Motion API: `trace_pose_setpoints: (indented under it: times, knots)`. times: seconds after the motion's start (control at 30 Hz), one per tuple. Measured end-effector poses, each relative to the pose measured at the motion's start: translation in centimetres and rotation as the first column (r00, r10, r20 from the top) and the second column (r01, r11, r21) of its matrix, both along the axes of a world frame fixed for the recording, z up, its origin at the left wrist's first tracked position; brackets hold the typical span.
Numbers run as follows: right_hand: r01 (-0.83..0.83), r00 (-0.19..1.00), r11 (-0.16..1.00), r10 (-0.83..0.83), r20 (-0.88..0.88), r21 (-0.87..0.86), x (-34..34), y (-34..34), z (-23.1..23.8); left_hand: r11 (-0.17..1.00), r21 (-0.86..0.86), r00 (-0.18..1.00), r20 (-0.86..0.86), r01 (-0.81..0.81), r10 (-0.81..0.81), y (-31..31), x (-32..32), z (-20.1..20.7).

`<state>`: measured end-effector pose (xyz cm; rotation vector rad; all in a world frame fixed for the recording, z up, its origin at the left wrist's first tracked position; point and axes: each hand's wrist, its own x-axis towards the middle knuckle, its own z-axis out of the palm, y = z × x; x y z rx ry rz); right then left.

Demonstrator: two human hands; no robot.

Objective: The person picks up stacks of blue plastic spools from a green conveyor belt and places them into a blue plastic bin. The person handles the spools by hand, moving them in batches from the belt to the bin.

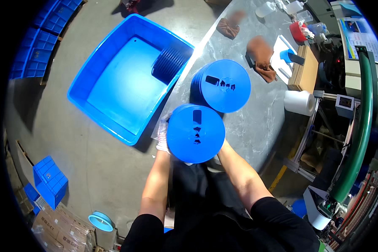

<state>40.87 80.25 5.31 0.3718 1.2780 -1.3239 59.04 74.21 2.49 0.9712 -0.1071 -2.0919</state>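
We find the person holding a stack of blue reels with both hands, above the near edge of the grey tabletop and partly out over the floor. The left hand, in a white glove, is clamped on the left rim of the stack. The right hand is hidden behind the stack; only its forearm shows, so we cannot tell how its grip stands, though it appears to bear on the right side.

A second stack of blue reels lies on the tabletop just beyond the held one, their rims almost touching in this view. To the left, on the floor, stands a large blue tub with a further row of reels leaning against its far right wall.

We judge the following risks:
- The held reels are loose discs gripped only at the rim; uneven side pressure could let the lower ones slide out and drop to the floor.
- Carrying the stack forward could knock the resting stack, which sits near the tabletop's left edge, and push it toward the tub.
- The top disc blocks the person's view of the right hand and what lies beneath.
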Motion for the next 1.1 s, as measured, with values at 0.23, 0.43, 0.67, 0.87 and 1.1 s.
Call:
trace_pose_setpoints:
  times: [0.23, 0.43, 0.67, 0.87, 1.1]
  knots:
    - [-0.009, 0.997, 0.990, 0.018, 0.070, -0.138, -3.2, 1.0, -4.2, 0.995, -0.095, 0.996, 0.095, 0.007, 0.002, -1.0, 0.3, -2.8]
    - [0.068, 0.832, 0.997, -0.031, -0.553, 0.047, -7.1, -1.2, 3.9, 0.987, 0.072, 0.969, 0.213, -0.142, 0.124, 1.5, 2.8, -2.8]
    - [-0.066, 0.777, 0.991, -0.020, -0.629, -0.113, -8.5, -2.9, 5.5, 0.991, 0.118, 0.885, 0.466, -0.055, -0.007, 9.3, 9.1, 5.0]
    - [0.217, 0.814, 0.964, -0.265, -0.517, -0.154, -10.5, 2.0, 6.4, 0.914, 0.257, 0.778, 0.621, -0.314, 0.093, 20.8, 14.4, 9.5]
    - [0.227, 0.819, 0.843, -0.436, -0.373, -0.488, -20.8, -7.8, 19.0, 0.860, 0.414, 0.860, 0.508, -0.297, 0.052, 31.4, 16.6, 10.6]
